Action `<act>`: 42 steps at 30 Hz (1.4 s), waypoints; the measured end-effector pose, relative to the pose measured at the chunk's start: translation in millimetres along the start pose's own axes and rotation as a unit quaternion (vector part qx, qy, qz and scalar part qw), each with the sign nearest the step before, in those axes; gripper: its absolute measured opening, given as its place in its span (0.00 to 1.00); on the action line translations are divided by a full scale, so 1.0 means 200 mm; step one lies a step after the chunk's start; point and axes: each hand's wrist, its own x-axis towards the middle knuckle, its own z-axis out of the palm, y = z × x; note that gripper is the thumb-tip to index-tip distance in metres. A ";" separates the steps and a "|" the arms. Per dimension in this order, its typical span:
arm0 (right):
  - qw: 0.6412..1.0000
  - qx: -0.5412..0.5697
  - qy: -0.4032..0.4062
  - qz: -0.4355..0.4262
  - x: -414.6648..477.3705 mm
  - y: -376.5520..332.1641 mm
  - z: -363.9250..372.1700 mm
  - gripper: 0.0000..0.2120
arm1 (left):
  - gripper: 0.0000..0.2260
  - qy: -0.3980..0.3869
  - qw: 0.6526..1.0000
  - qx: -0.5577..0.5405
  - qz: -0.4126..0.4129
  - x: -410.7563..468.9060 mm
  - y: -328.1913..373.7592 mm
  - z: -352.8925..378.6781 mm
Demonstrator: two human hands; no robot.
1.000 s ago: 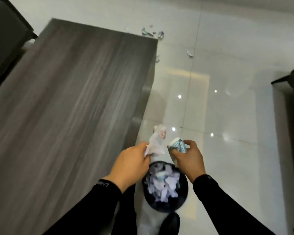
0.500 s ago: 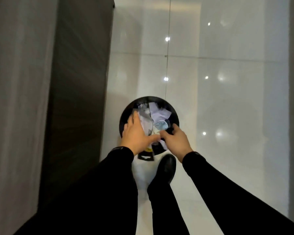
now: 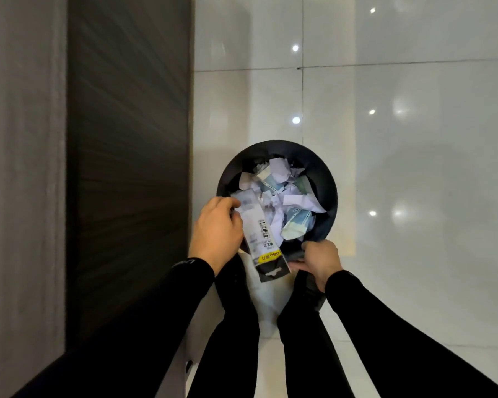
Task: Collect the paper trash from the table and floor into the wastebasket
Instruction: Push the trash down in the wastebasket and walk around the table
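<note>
while the camera looks straight down, the black wastebasket [image 3: 327,179] sits on the glossy white tiled floor [image 3: 414,139], just right of the dark wood-grain side of the table [image 3: 127,139]. it's packed with crumpled paper trash [image 3: 282,196], white scraps mixed with pale blue-green printed pieces, heaped up near the rim.

the left hand [image 3: 217,228] is at the basket's near-left edge, fingers curled around the top of a long printed card packet [image 3: 259,234]. that packet has a yellow band and a black end, and it lies tilted across the rim, its upper end over the paper heap and its black end hanging outside toward the person. so the left hand is gripping the packet, thumb side hidden behind it.

over on the right, the right hand [image 3: 318,261] is closed on the near rim of the wastebasket, fingers pinched over the black edge. no paper shows in that hand.

both arms wear black sleeves [image 3: 385,326], and between them two dark-trousered legs [image 3: 236,326] run down toward the basket, with a dark shoe [image 3: 311,291] just below the right hand. bright ceiling-light reflections dot the tiles.
</note>
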 end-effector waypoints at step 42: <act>0.944 0.074 -0.089 -0.309 -2.68 -3.50 -0.92 0.09 | 0.08 0.208 0.932 -0.241 0.173 0.73 2.73 -3.07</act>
